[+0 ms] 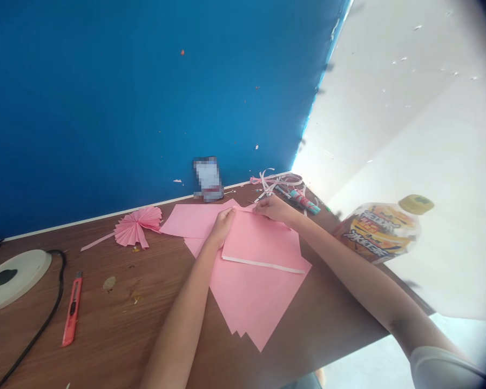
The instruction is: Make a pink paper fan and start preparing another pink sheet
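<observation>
A sheet of pink paper point(263, 237) with a white strip along its near edge lies over several other pink sheets point(259, 302) on the brown table. My left hand point(223, 224) pinches the sheet at its far left corner. Along the far edge, where a narrow fold shows, the fingers of my right hand point(269, 208) are closed on the paper. To the left sits a pleated pink paper fan point(137, 227) with a thin strip trailing from it.
A red box cutter point(72, 310) lies at left, near a black cable point(59, 292) and a round white base point(20, 278). Paper strips point(283, 181) and a blue-green roll point(304, 201) lie at the back right. A yellow-capped bottle point(380, 229) stands right; a blurred phone-like object point(208, 178) leans on the blue wall.
</observation>
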The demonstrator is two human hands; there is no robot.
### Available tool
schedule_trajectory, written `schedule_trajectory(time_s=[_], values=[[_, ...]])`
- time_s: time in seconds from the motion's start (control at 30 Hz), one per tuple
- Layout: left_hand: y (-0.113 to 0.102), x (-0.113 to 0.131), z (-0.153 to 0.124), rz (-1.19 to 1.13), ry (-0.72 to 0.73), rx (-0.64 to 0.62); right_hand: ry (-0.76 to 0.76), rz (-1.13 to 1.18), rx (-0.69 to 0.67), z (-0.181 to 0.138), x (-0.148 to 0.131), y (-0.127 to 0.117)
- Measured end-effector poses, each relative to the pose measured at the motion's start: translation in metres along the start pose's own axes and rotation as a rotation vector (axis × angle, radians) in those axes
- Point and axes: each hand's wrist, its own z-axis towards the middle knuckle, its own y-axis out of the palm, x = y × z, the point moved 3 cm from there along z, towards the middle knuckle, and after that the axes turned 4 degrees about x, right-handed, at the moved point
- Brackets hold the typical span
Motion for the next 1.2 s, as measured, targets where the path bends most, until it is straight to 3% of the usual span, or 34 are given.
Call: schedule_trajectory(time_s=[0.3, 0.5, 0.8, 1.2], values=[[-0.002, -0.003, 0.003, -0.157, -0.09, 0.034, 0.041, -0.001, 0.004, -0.006, -0.012, -0.015], [-0.004, -0.004, 0.004, -0.174, -0.124, 0.052, 0.071, -0.005, -0.045, -0.004, -0.006, -0.012], [-0.008, -0.004, 0.007, -0.171, -0.125, 0.024, 0.166, -0.002, -0.014, -0.007, -0.011, -0.009], [-0.011, -0.009, 0.007, -0.181, -0.136, 0.029, 0.071, -0.023, -0.119, -0.006, -0.007, -0.011]])
